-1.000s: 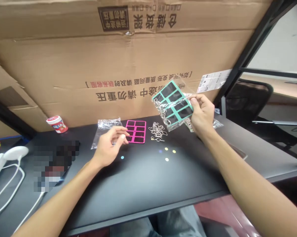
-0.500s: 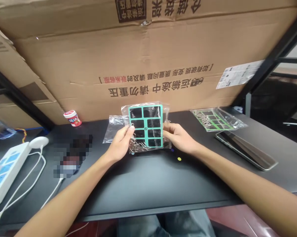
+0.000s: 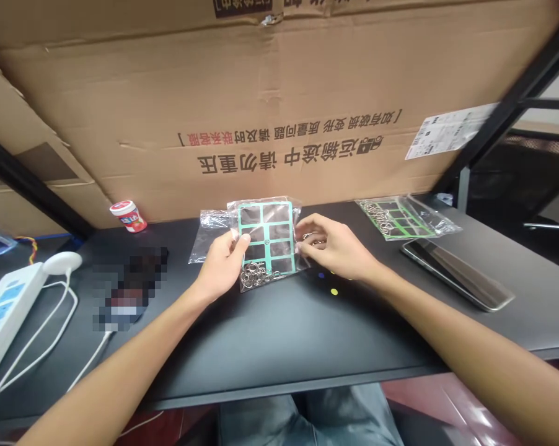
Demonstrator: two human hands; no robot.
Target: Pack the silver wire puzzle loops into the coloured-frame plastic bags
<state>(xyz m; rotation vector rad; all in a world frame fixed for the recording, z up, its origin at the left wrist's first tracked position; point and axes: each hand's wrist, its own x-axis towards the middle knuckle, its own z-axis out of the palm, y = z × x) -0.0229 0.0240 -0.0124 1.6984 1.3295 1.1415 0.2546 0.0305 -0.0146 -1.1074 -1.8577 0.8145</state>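
Observation:
A clear plastic bag [image 3: 279, 217] stands tilted up over the table, with a teal-framed card of dark rectangles [image 3: 267, 242] and loose metal rings [image 3: 254, 275] inside. My left hand [image 3: 221, 263] grips its left side, thumb over the front. Curled around the bag's right edge, my right hand [image 3: 339, 248] has its thumb and fingertips at the plastic. More metal rings [image 3: 314, 238] show between those fingers; whether they belong to a second bag behind is hidden. To the left, another clear plastic piece [image 3: 209, 235] shows behind my left hand.
A similar bag with a green card [image 3: 400, 218] lies at the back right, near a phone [image 3: 456, 275]. Small yellow dots [image 3: 334, 292] lie on the black table [image 3: 279, 347]. Leftward are a red-white bottle [image 3: 129, 217], a blurred-out item [image 3: 133, 288] and a power strip [image 3: 10, 310]. Cardboard [image 3: 279, 80] stands behind.
The bag has shifted slightly left and its lower right side has swung up. My right hand has loosened from flat on the bag to curled fingers at its edge. The rings have bunched lower left.

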